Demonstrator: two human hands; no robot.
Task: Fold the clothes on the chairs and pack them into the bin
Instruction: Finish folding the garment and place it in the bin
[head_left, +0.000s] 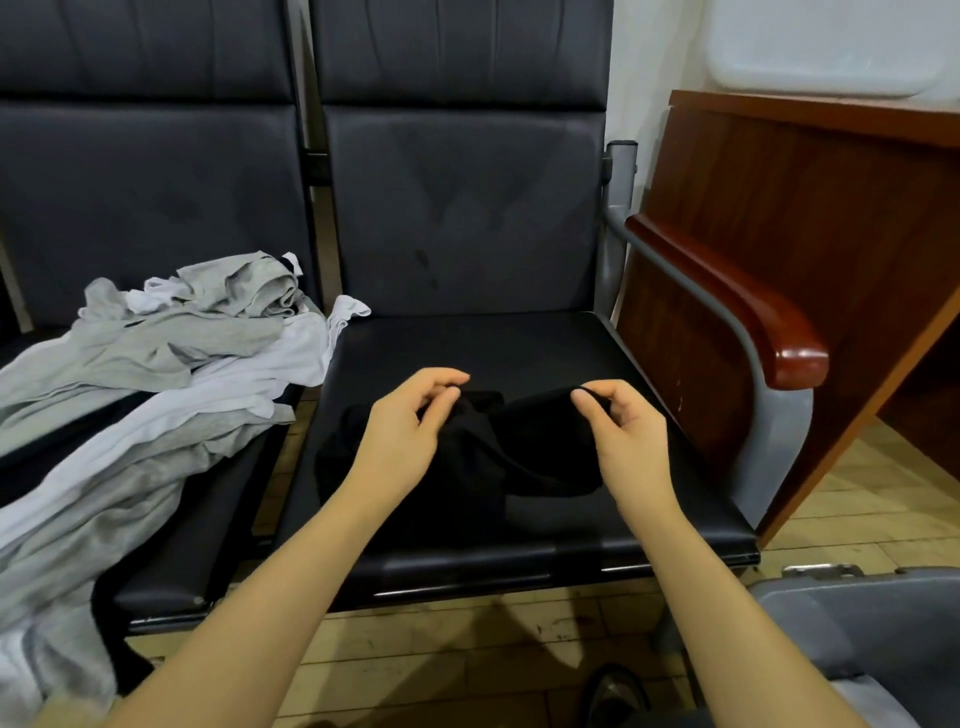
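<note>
A black garment (524, 447) lies bunched on the seat of the right black chair (467, 343). My left hand (410, 426) pinches its cloth at the upper left, fingers curled. My right hand (623, 421) pinches its top edge at the upper right. A heap of grey and white clothes (156, 374) sprawls over the left chair (156, 519) and hangs off its front edge. The grey bin (857, 634) stands on the floor at the lower right, only partly in view.
The right chair has a grey metal frame with a red-brown wooden armrest (753, 312). A wooden desk (831, 208) stands behind it to the right. The floor (441, 654) is tiled beige. A dark shoe (618, 696) shows at the bottom edge.
</note>
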